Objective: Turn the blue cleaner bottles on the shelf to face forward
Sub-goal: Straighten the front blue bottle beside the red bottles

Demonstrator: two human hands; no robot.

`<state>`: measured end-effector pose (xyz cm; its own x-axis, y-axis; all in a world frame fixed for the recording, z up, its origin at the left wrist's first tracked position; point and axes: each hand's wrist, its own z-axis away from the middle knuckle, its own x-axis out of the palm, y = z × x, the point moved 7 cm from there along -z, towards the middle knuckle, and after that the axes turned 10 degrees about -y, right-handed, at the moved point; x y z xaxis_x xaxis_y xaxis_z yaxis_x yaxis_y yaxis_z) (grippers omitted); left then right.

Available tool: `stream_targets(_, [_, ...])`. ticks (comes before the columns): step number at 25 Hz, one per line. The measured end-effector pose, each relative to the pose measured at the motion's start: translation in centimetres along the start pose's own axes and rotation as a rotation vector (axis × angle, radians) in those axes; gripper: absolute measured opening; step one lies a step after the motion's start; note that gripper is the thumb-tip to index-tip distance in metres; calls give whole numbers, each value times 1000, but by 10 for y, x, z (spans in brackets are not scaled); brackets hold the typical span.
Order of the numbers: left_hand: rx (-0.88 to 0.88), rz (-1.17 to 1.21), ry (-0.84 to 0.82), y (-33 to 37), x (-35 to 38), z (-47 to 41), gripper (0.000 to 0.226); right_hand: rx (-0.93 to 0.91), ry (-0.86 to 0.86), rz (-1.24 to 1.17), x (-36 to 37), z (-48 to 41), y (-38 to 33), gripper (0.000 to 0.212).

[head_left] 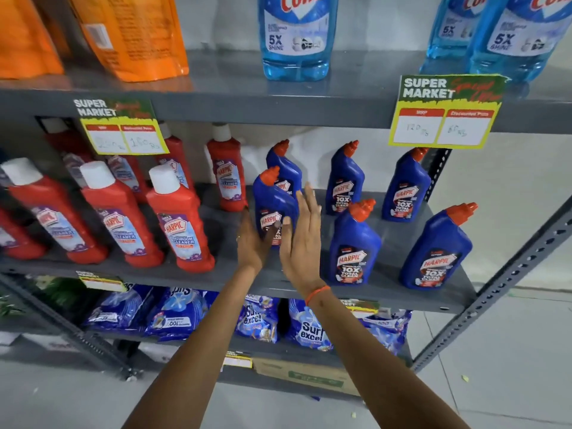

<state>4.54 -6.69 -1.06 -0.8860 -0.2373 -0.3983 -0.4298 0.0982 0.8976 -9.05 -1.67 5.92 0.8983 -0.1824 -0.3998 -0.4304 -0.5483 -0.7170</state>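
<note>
Several blue cleaner bottles with red caps stand on the right half of the grey middle shelf [387, 292], labels towards me. The front left blue bottle [272, 199] is between my two hands. My left hand [252, 243] touches its lower left side, thumb across the label. My right hand [301, 239] is flat and open against its right side, fingers spread upward. Another blue bottle [286, 168] stands right behind it. Further right are a front middle bottle [354, 243], a front right bottle [438, 252] and two back bottles [345, 181] [407, 187].
Red bathroom cleaner bottles [176, 215] fill the left half of the same shelf. Light blue glass cleaner bottles [297, 35] and orange pouches [133, 35] sit above. Price cards [445, 113] hang from the upper shelf edge. Blue detergent packs [306, 326] lie below. A metal upright [501, 289] stands at the right.
</note>
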Motion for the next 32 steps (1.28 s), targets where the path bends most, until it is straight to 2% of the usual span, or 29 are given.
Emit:
stream_targets(3, [-91,158,-186,-20,9,-8,64,184,-96,-56,26,0,40,51])
stream_targets(6, [-167,277,-247,-31,10,-13,44,427,-308,-113,53,2,80,56])
stream_targets(9, [-274,298,-301,-38,10,-14,41,526,-439,-146,63,1,101,55])
stream_targets(12, [-272,263,-366,-42,10,-10,42,547,-405,-203,56,2,107,48])
stream_targets(18, [-174,163,-324,-52,3,24,38,496,-360,-183,53,45,102,50])
stream_targets(32, [-216,173,-341,-50,-2,57,47,450,-307,-235,33,66,77,41])
